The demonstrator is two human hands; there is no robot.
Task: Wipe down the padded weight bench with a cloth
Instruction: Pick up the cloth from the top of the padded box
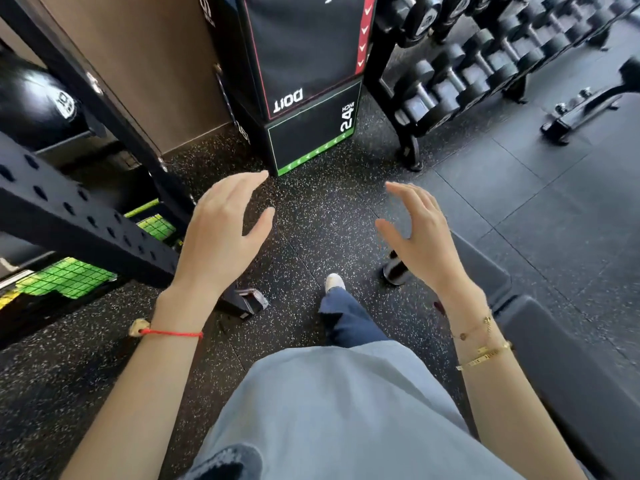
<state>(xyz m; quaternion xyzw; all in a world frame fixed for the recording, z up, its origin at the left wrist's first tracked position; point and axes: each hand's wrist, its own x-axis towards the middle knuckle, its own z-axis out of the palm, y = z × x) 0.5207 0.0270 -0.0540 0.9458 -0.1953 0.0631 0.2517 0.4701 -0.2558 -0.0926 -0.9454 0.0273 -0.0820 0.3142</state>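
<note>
The black padded weight bench (554, 344) lies at the lower right, partly behind my right forearm. My left hand (221, 230) hovers over the speckled floor with relaxed fingers and holds nothing. My right hand (419, 233) is raised just left of the bench's end, fingers spread, also holding nothing. No cloth is in view.
A black plyo box (311, 98) marked 24 inch stands straight ahead. A dumbbell rack (485, 64) fills the upper right. A black perforated rack beam (69, 209) crosses the left. The bench's wheel (396, 270) sits on the floor by my foot (334, 282).
</note>
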